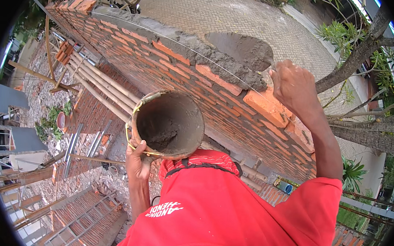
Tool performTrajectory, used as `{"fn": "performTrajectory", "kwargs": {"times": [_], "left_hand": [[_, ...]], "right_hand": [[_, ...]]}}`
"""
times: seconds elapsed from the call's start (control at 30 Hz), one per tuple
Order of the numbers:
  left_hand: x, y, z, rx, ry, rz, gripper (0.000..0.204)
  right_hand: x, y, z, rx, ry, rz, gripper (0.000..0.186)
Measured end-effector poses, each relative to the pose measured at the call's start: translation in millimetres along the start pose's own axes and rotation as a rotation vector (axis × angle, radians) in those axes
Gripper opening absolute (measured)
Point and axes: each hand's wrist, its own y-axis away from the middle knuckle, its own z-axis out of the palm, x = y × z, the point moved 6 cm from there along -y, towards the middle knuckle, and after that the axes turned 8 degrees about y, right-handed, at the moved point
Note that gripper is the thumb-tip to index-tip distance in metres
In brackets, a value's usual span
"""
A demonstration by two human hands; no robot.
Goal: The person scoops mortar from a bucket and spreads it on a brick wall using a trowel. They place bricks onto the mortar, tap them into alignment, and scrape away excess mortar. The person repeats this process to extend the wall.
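My left hand (139, 162) is closed on the rim of a mortar bucket (191, 125), tilted toward me, with some grey mortar (166, 137) at its bottom. My right hand (294, 86) is wrapped round the handle of a trowel (228, 42), whose broad blade carries wet mortar on its near part. The blade is over the top of a brick wall (164, 66); whether it touches the mortar bed (188, 44) there I cannot tell. A thin white string (153, 30) runs along the bed. Below my right wrist, bare orange bricks (269, 105) form the wall's top.
Bamboo poles (101, 86) reach out beside the wall at left, with stacked bricks (65, 52) by their far end. Rubble ground and a ladder (80, 220) lie far below. Tree branches (362, 52) stand close at right. Beyond the wall is a paved yard (259, 17).
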Motion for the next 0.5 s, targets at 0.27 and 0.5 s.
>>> {"fn": "performTrajectory", "kwargs": {"times": [0.27, 0.5], "left_hand": [[-0.2, -9.4, -6.3, -0.063, -0.018, -0.035, 0.030], [-5.9, -11.3, -20.1, -0.050, 0.020, -0.052, 0.026]], "right_hand": [[21.2, -44.3, 26.1, -0.336, -0.370, -0.126, 0.042], [26.3, -16.8, 19.5, -0.472, -0.347, -0.151, 0.044]]}}
